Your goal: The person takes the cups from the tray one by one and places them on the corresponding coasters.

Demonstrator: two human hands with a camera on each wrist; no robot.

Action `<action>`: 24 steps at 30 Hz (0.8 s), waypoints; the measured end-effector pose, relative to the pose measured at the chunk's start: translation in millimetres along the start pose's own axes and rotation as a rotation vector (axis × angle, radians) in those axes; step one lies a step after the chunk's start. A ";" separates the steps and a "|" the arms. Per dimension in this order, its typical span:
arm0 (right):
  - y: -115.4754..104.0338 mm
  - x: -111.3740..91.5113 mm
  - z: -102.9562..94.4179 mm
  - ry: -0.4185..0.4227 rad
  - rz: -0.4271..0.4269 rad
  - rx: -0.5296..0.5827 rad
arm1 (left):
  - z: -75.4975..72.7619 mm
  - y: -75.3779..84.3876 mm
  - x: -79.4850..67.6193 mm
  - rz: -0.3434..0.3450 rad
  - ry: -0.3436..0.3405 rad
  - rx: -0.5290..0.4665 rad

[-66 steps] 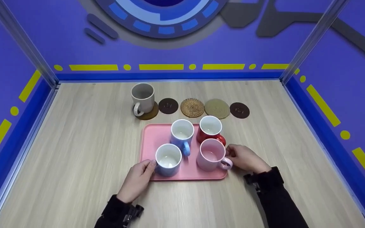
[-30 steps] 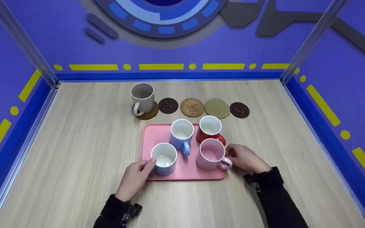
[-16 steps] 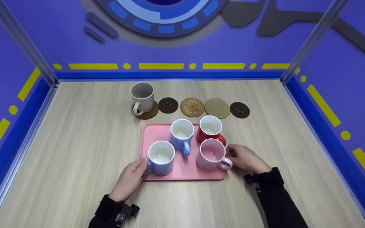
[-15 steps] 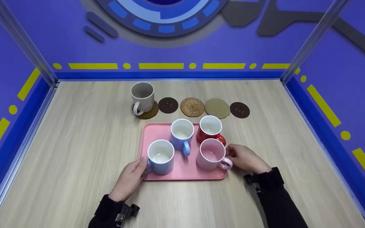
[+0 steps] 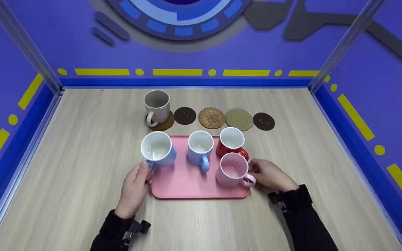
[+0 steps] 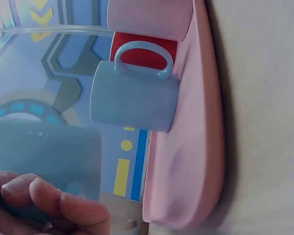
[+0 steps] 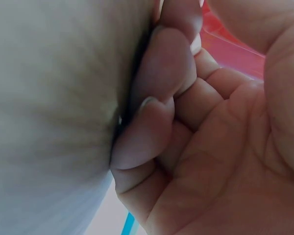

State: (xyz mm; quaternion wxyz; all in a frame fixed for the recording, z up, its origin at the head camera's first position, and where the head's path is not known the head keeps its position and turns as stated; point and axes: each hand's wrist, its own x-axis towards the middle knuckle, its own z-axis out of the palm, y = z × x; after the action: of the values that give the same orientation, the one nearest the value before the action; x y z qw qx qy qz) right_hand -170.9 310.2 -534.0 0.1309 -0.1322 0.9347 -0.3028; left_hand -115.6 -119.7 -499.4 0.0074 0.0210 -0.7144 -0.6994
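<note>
My left hand (image 5: 133,188) pinches the handle of a light blue mug (image 5: 166,157), white inside. In the left wrist view this mug (image 6: 44,152) hangs tilted above the left end of the pink tray (image 5: 187,186). A second light blue mug (image 5: 198,157) stands upright on the tray, with a red mug (image 5: 223,150) and a pink mug (image 5: 226,177) to its right. At the tray's right rim my right hand (image 5: 272,175) holds on with curled fingers (image 7: 144,132) low against the table; the exact contact is partly hidden.
A beige mug (image 5: 159,114) stands at the back left on a brown coaster (image 5: 168,123). To its right lie a dark coaster (image 5: 185,115), a woven coaster (image 5: 211,118), an olive coaster (image 5: 239,119) and another dark coaster (image 5: 264,121). Blue walls surround the table (image 5: 92,146).
My left hand has shifted the light blue mug leftward, then lifted it up and away toward the tray's far left corner. The right hand and the other mugs have stayed in place.
</note>
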 end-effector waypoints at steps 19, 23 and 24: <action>-0.2 0.0 0.2 0.011 -0.010 -0.019 | 69.1 23.4 133.2 0.107 -0.019 0.062; -1.7 0.2 -0.2 0.015 -0.016 -0.027 | 83.6 16.3 159.5 0.070 -0.009 0.105; -2.2 0.0 -0.1 0.012 -0.016 -0.026 | 86.6 13.1 164.8 0.058 -0.004 0.108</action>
State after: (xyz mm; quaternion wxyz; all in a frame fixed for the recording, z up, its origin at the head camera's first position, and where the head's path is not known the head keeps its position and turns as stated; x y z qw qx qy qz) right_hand -170.5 308.6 -532.6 0.1210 -0.1393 0.9383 -0.2925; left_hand -283.9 -39.6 -491.3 0.0250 -0.0006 -0.7514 -0.6594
